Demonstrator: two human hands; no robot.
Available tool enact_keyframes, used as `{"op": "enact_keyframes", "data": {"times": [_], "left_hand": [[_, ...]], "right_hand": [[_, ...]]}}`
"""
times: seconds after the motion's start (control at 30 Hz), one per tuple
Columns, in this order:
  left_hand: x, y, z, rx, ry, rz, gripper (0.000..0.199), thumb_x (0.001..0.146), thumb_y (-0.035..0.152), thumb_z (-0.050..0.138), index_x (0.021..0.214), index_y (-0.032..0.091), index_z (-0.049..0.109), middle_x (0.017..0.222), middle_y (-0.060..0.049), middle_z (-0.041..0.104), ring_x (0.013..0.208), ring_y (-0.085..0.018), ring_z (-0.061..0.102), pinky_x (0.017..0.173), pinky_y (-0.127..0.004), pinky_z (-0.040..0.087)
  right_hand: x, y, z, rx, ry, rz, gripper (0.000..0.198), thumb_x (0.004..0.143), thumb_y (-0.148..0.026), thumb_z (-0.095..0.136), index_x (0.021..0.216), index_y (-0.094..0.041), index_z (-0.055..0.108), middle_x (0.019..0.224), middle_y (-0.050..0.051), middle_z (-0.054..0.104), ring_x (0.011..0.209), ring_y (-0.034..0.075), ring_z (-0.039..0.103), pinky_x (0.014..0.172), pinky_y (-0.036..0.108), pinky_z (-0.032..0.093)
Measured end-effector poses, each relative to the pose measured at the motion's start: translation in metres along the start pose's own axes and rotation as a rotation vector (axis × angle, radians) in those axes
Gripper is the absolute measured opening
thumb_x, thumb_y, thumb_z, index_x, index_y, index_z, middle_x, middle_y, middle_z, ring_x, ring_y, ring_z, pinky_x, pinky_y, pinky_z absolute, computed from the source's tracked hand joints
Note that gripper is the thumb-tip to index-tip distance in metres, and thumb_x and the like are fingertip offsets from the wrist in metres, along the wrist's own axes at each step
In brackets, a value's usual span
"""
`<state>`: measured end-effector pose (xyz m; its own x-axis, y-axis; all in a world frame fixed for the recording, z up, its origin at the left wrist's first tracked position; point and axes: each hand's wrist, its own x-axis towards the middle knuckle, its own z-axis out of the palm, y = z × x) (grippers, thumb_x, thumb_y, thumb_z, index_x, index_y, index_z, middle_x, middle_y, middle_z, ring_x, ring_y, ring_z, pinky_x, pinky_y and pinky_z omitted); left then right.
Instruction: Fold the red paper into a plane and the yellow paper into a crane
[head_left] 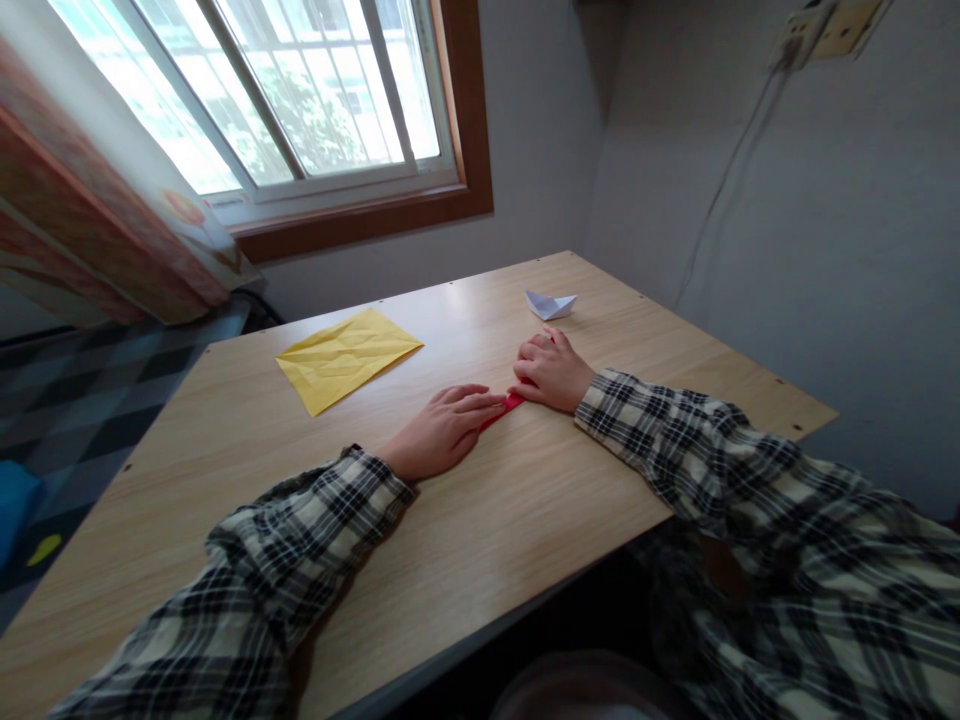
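A narrow folded strip of red paper point(513, 403) lies on the wooden table, mostly covered by my hands. My left hand point(441, 430) rests flat over its left end, fingers stretched out and pressing it down. Over the other end, my right hand point(553, 370) is closed, with its fingers curled and the thumb side against the red paper. Just beyond my right hand sits a small white paper boat point(551, 304). A creased sheet of yellow paper point(349, 358) lies flat, to the left of my left hand and farther back.
The light wooden table point(450, 560) stands by a window point(300, 90) and a pale wall. A curtain point(97, 190) hangs at the left, above a dark checked surface point(75, 410). A cable point(724, 185) runs down the right wall from a socket.
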<state>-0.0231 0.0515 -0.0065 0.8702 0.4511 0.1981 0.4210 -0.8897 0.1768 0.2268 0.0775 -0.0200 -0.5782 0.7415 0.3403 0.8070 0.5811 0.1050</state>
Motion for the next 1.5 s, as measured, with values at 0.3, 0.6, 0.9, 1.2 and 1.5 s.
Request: {"op": "enact_keyframes", "data": {"times": [0.3, 0.6, 0.9, 1.2, 1.5], "left_hand": [[0.0, 0.0, 0.001, -0.05, -0.005, 0.005, 0.046, 0.101, 0.02, 0.042, 0.145, 0.028, 0.051, 0.144, -0.004, 0.058, 0.133, -0.023, 0.051, 0.113, -0.049, 0.04], [0.0, -0.001, 0.002, -0.032, -0.02, 0.018, 0.044, 0.102, 0.02, 0.04, 0.144, 0.029, 0.051, 0.145, -0.002, 0.058, 0.133, -0.023, 0.05, 0.114, -0.048, 0.039], [-0.001, 0.0, 0.001, -0.02, -0.002, 0.027, 0.043, 0.102, 0.021, 0.04, 0.143, 0.029, 0.052, 0.144, -0.003, 0.059, 0.132, -0.023, 0.05, 0.113, -0.047, 0.038], [-0.002, 0.009, -0.002, 0.115, 0.013, -0.055, 0.042, 0.098, 0.022, 0.045, 0.139, 0.023, 0.056, 0.142, -0.006, 0.06, 0.128, -0.026, 0.052, 0.114, -0.05, 0.033], [0.001, 0.01, -0.002, 0.148, 0.101, -0.159, 0.039, 0.095, 0.022, 0.047, 0.129, 0.023, 0.064, 0.126, -0.006, 0.069, 0.114, -0.025, 0.06, 0.105, -0.047, 0.041]], "right_hand": [[0.003, 0.026, 0.007, 0.018, 0.011, -0.044, 0.035, 0.095, -0.048, 0.059, 0.088, -0.019, 0.076, 0.106, 0.01, 0.068, 0.113, 0.028, 0.05, 0.113, 0.053, 0.016], [0.004, 0.044, 0.011, -0.043, 0.015, 0.02, 0.044, 0.099, -0.05, 0.05, 0.085, -0.018, 0.078, 0.104, 0.011, 0.069, 0.113, 0.028, 0.05, 0.11, 0.049, 0.02], [0.004, 0.048, 0.007, -0.079, 0.008, 0.168, 0.044, 0.1, -0.049, 0.048, 0.097, -0.015, 0.077, 0.11, 0.015, 0.068, 0.115, 0.031, 0.047, 0.107, 0.049, 0.021], [0.0, 0.03, -0.001, 0.115, 0.193, -0.045, 0.03, 0.097, -0.033, 0.054, 0.115, -0.016, 0.071, 0.113, 0.013, 0.068, 0.109, 0.028, 0.053, 0.103, 0.044, 0.032], [0.0, -0.001, 0.003, 0.269, 0.183, -0.377, 0.028, 0.099, -0.025, 0.049, 0.113, -0.019, 0.072, 0.111, 0.008, 0.075, 0.104, 0.023, 0.063, 0.099, 0.044, 0.04]]}}
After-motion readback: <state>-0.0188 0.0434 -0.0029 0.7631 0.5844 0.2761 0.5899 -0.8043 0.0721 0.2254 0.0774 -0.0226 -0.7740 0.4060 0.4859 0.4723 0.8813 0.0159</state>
